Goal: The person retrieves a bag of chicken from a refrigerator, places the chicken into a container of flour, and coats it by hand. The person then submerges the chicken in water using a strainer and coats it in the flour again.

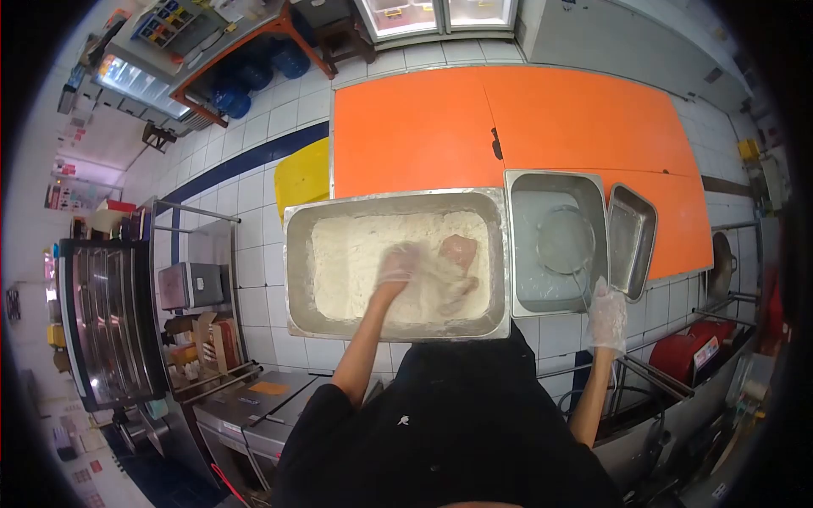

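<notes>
A large steel pan [295,279] holds a bed of pale flour [347,254]. My left hand [400,264] is over the flour near the middle of the pan, smeared by motion, so its fingers do not show clearly. Right of it, a pinkish piece of raw meat [458,251] lies on the flour, and a flour-coated piece [458,293] sits just below. My right hand [608,317], in a clear plastic glove, grips the handle of a round wire strainer [566,240]. The strainer rests in a deep steel tray [518,254] with cloudy liquid.
An orange table [406,127] stands beyond the pans. A narrow steel tray [622,241] sits at the right. Something yellow [303,176] is behind the flour pan's left corner. A rack with a grey box [190,285] stands left; a red appliance [690,351] is at right.
</notes>
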`<action>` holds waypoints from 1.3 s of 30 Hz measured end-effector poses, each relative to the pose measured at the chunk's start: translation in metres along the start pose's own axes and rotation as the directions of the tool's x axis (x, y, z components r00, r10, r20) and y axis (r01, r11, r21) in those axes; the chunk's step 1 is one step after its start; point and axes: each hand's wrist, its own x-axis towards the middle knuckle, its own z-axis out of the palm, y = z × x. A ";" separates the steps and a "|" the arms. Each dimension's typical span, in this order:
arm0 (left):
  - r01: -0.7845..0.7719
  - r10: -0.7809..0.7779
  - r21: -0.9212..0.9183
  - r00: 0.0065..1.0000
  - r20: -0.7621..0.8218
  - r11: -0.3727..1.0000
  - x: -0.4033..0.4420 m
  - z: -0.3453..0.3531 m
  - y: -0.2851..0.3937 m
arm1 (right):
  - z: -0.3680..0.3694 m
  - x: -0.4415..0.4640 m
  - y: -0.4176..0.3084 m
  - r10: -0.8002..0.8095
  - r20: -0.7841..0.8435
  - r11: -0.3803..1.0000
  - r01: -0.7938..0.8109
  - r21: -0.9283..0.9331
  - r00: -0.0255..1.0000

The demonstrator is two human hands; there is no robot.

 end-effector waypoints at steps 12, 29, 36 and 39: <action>-0.115 -0.035 0.398 0.937 0.348 0.910 -0.017 0.033 -0.027 | 0.018 -0.066 -0.131 -0.316 0.018 0.785 0.251 0.566 0.949; -0.041 0.132 -0.530 0.982 0.135 0.847 0.025 -0.013 0.063 | 0.065 -0.086 -0.162 -0.511 -0.017 0.808 0.487 0.333 0.859; 0.175 -0.166 -0.077 0.980 0.114 0.982 0.066 0.041 -0.002 | 0.182 -0.038 -0.171 -0.736 0.039 0.677 0.735 0.043 0.676; -0.058 0.058 0.000 0.990 -0.126 0.998 0.049 0.109 0.026 | 0.219 -0.026 -0.168 -0.714 0.089 0.695 0.719 -0.031 0.694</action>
